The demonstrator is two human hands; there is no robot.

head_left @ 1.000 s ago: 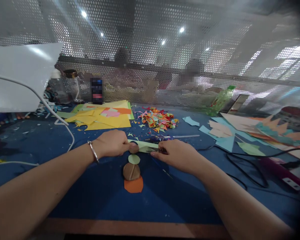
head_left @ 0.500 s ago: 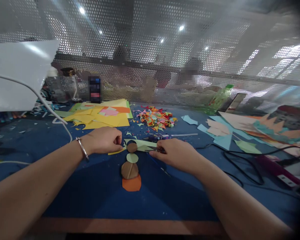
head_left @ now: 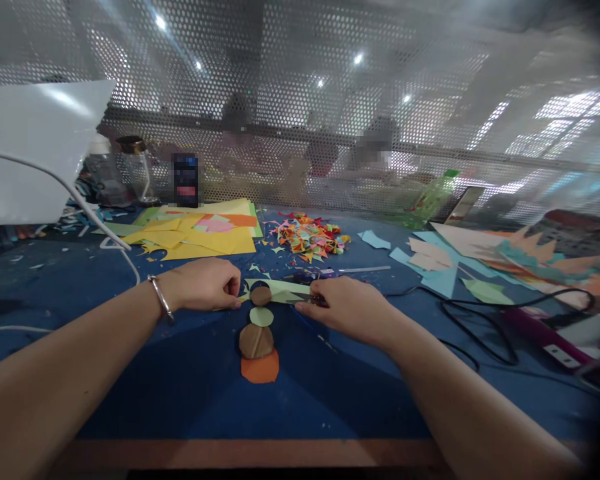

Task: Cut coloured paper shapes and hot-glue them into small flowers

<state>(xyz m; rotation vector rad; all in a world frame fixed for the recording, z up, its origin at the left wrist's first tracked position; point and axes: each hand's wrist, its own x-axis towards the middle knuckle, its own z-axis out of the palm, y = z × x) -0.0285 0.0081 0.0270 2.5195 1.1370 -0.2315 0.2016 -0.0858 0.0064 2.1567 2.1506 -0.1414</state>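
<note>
My right hand (head_left: pixel 347 307) grips a pair of scissors (head_left: pixel 301 297), its blades pointing left over a pale green paper strip (head_left: pixel 280 291). At the strip's left end, my left hand (head_left: pixel 209 283) is closed, fingers curled down; what they hold, if anything, is hidden. A sliver of yellow paper peeks out beneath it. Between the hands runs a column of cut paper shapes: a small brown disc (head_left: pixel 261 296) lapping the strip, a pale green disc (head_left: pixel 261 317), a larger creased brown disc (head_left: pixel 256 341) and a rounded orange piece (head_left: pixel 261 368), partly covered by the brown one.
Beyond the hands lie yellow paper sheets (head_left: pixel 200 248), a heap of colourful scraps (head_left: pixel 313 237) and a pen (head_left: pixel 313 275). Blue and peach paper (head_left: pixel 440 267), a black cable (head_left: pixel 480 307) and a purple power strip (head_left: pixel 545 337) are right. A phone (head_left: pixel 185 180) stands behind.
The whole view has shifted slightly. My left fingertips sit a little lower beside the small brown disc; the right hand with the scissors stays nearly in place.
</note>
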